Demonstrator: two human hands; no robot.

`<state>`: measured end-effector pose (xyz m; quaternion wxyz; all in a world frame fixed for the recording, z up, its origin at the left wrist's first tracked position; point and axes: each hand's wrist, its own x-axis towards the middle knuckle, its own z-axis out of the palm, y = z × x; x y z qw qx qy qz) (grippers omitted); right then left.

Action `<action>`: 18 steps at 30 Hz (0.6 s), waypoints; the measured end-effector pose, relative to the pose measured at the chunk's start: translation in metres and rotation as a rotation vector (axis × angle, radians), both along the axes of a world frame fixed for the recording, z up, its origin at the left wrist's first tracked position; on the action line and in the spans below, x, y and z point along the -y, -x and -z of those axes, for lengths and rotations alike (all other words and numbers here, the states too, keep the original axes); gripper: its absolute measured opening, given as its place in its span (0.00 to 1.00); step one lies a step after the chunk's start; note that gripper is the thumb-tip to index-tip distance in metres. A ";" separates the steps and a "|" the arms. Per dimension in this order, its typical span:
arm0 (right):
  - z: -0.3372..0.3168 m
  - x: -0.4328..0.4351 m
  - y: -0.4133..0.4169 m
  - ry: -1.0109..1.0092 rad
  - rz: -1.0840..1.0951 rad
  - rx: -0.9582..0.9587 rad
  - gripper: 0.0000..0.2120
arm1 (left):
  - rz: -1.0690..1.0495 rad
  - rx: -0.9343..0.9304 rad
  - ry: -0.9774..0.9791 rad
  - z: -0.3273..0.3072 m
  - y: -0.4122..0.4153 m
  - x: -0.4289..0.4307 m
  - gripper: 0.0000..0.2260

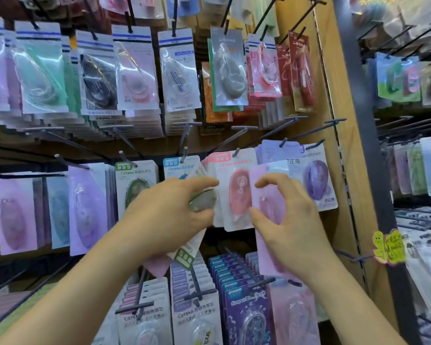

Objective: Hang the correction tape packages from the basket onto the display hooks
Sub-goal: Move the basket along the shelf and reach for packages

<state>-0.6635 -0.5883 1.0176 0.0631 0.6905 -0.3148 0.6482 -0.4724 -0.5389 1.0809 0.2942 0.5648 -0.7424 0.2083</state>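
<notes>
Hanging step, I judge: before the crowded black wire hooks (306, 131), the right hand (291, 220) pinches a glossy pink card package (269, 175) with a rounded clear blister, the left hand (169, 210) clamps a green-labelled package (184, 257) upside down; next, the pink card's hanging hole must thread over a hook tip; basket unseen

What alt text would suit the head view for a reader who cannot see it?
A person's left hand grips a white-carded correction tape package with a green label, turned upside down, while the right hand pinches a pale pink carded package. Both are raised before black wire display hooks crowded with hanging pastel tape packages.
</notes>
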 end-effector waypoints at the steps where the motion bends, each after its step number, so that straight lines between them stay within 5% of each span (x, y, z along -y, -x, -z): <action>1: -0.001 0.005 -0.002 -0.019 0.001 -0.014 0.19 | 0.066 -0.078 -0.007 0.003 -0.004 -0.001 0.21; 11: -0.006 0.013 -0.014 -0.079 0.019 -0.037 0.19 | 0.323 -0.341 0.060 0.023 -0.013 0.009 0.19; 18: 0.017 -0.013 -0.019 -0.154 -0.371 0.204 0.09 | 0.749 -1.013 -0.029 0.053 -0.005 -0.006 0.27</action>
